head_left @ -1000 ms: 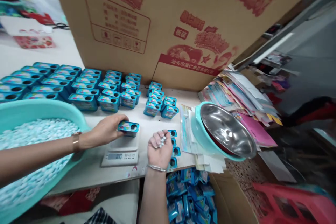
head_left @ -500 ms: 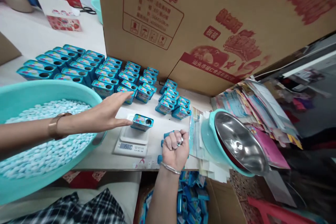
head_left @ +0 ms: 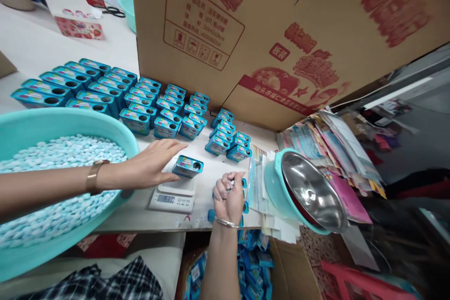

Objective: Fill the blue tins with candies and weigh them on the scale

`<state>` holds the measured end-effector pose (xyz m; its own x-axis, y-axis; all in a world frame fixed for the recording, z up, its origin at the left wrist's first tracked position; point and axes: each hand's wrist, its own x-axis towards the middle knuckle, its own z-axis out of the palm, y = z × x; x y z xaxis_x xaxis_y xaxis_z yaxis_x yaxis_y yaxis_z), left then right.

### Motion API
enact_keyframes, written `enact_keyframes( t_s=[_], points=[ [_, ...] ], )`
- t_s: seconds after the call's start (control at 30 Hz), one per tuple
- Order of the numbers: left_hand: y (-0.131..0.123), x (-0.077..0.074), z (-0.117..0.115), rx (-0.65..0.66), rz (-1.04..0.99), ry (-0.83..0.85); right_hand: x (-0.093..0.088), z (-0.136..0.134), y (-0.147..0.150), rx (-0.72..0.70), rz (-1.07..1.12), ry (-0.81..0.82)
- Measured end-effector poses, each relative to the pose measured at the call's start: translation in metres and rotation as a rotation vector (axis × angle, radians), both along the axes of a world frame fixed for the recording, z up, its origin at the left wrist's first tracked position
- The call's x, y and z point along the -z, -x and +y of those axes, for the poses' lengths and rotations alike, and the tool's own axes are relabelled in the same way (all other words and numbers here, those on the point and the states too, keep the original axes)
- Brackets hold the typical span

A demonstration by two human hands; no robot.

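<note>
A small blue tin (head_left: 186, 167) with a round hole in its top stands on a white digital scale (head_left: 173, 202). My left hand (head_left: 153, 165) hovers just left of the tin, fingers stretched and apart, holding nothing; whether the thumb touches the tin I cannot tell. To the right of the scale my right hand (head_left: 228, 194) is closed, palm side up, around a few pale candies (head_left: 231, 184). Blue caps (head_left: 211, 215) lie on the table around and partly under that hand. Under my left forearm is a turquoise tub (head_left: 131, 138) of pale blue and white candies (head_left: 77, 150).
Several rows of blue tins (head_left: 137, 121) stand behind the scale, before a large cardboard box (head_left: 218, 65). At right are a turquoise basin (head_left: 277, 178), a steel bowl (head_left: 312, 187) and stacked papers (head_left: 337, 145). More blue containers (head_left: 253, 267) fill a carton below the table edge.
My left hand has lowered slightly and drawn back beside the tin. My right fist has turned a little and shifted left. The view has moved slightly, and the scale's reading has changed.
</note>
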<state>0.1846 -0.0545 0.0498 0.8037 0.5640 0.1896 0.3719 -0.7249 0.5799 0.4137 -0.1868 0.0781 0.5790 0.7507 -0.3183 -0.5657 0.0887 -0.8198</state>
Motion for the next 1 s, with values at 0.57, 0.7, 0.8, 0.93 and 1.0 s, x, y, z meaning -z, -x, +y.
enact_keyframes(
  t_s=[0.57,0.7,0.8,0.93,1.0],
  points=[
    [-0.223,-0.02,0.025,0.181,0.009,-0.27,-0.016,-0.087,-0.072,0.288,-0.092,-0.269],
    [-0.275,-0.012,0.028,0.206,-0.032,-0.255,-0.011,-0.106,-0.085,0.312,-0.095,-0.279],
    [-0.275,-0.008,0.021,0.258,-0.073,-0.221,-0.007,-0.118,-0.093,0.33,-0.1,-0.281],
    [-0.24,0.007,-0.004,0.409,-0.072,-0.167,0.002,-0.122,-0.099,0.343,-0.064,-0.288],
    [-0.224,0.02,-0.016,0.496,-0.056,-0.143,0.005,-0.12,-0.098,0.318,-0.052,-0.297]
  ],
)
